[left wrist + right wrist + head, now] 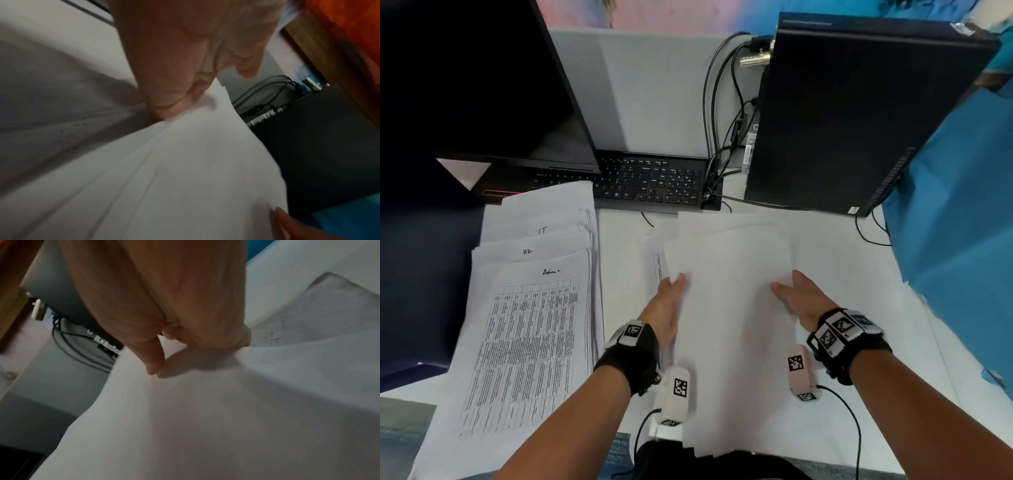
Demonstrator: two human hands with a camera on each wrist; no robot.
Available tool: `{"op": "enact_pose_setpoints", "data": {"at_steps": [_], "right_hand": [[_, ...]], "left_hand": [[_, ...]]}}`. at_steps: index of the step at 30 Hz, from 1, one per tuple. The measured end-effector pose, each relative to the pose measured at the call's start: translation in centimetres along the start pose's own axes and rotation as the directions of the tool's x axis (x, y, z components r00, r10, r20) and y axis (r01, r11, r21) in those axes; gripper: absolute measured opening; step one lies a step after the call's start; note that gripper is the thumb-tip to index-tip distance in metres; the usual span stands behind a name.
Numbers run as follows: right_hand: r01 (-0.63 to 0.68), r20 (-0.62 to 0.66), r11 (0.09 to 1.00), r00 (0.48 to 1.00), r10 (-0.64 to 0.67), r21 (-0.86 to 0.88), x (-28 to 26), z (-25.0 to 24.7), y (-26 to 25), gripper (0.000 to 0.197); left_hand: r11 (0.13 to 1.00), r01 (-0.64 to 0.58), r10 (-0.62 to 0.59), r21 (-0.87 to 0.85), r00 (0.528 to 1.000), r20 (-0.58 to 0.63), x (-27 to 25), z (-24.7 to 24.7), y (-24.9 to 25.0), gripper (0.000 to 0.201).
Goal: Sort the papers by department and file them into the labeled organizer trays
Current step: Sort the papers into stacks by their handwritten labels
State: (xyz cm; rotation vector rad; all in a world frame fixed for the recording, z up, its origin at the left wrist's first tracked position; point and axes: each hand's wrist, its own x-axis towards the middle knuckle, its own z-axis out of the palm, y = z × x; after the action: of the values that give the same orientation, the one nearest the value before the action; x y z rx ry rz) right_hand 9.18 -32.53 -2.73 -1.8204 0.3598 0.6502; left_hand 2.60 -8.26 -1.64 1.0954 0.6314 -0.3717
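A stack of white papers (729,308), blank side up, is held over the desk between both hands. My left hand (677,281) grips its left edge; in the left wrist view the left hand (185,92) has its fingers tucked under the papers (164,178). My right hand (786,284) grips the right edge, and in the right wrist view the right hand (162,352) has its thumb on top of the papers (205,418) and its fingers beneath. At the left lie three overlapping piles marked IT (544,219), HR (530,251) and Admin (527,342). No organizer tray is in view.
A black keyboard (650,181) lies behind the papers, with a dark monitor (476,85) at back left. A black computer tower (852,113) with cables (722,137) stands at back right. Blue cloth (955,222) hangs on the right. More sheets (657,263) lie under the held stack.
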Motion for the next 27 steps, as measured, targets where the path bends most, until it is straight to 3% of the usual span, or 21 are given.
{"op": "enact_pose_setpoints", "data": {"at_steps": [2, 4, 7, 9, 12, 17, 18, 21, 24, 27], "right_hand": [[0.035, -0.052, 0.998, 0.998, -0.038, -0.059, 0.2, 0.3, 0.2, 0.047], [0.068, -0.117, 0.998, 0.991, -0.069, -0.017, 0.1, 0.3, 0.0, 0.022], [0.126, -0.148, 0.979, 0.984, -0.102, 0.162, -0.3, 0.6, -1.3, 0.021], [0.203, -0.157, 0.963, 0.972, -0.175, 0.180, -0.9, 1.1, -3.1, 0.024], [0.378, -0.229, 0.918, 0.910, -0.345, 0.118, -2.3, 1.7, -6.8, 0.023], [0.661, -0.347, 0.742, 0.727, -0.593, 0.117, -6.0, 2.8, -12.3, 0.018], [0.702, -0.360, 0.698, 0.693, -0.624, 0.140, -6.8, 3.1, -13.0, 0.019], [0.748, -0.355, 0.646, 0.652, -0.670, 0.153, -7.8, 3.7, -13.8, 0.022], [0.709, -0.340, 0.684, 0.695, -0.634, 0.171, -7.5, 3.9, -13.2, 0.028], [0.666, -0.323, 0.711, 0.740, -0.590, 0.225, -7.3, 3.7, -12.4, 0.039]], "left_hand": [[0.976, -0.042, 0.052, 0.212, 0.998, -0.044, 0.2, 0.1, -0.5, 0.039], [0.922, -0.097, 0.138, 0.376, 0.987, -0.083, 0.2, -0.1, -0.4, 0.024], [0.826, -0.136, 0.237, 0.547, 0.964, -0.119, 0.1, -0.3, 0.6, 0.018], [0.798, -0.216, 0.351, 0.563, 0.926, -0.143, -0.5, 0.3, 1.8, 0.018], [0.728, -0.341, 0.538, 0.594, 0.821, -0.189, -1.5, 1.4, 4.3, 0.009], [0.595, -0.622, 0.787, 0.509, 0.579, -0.212, -4.0, 3.1, 8.4, 0.007], [0.572, -0.667, 0.811, 0.478, 0.548, -0.205, -4.6, 3.5, 8.9, 0.012], [0.567, -0.714, 0.819, 0.411, 0.542, -0.189, -5.3, 3.9, 9.4, 0.025], [0.613, -0.708, 0.790, 0.351, 0.562, -0.246, -4.9, 3.4, 9.2, 0.033], [0.658, -0.689, 0.753, 0.303, 0.611, -0.246, -4.7, 2.7, 9.2, 0.037]]}}
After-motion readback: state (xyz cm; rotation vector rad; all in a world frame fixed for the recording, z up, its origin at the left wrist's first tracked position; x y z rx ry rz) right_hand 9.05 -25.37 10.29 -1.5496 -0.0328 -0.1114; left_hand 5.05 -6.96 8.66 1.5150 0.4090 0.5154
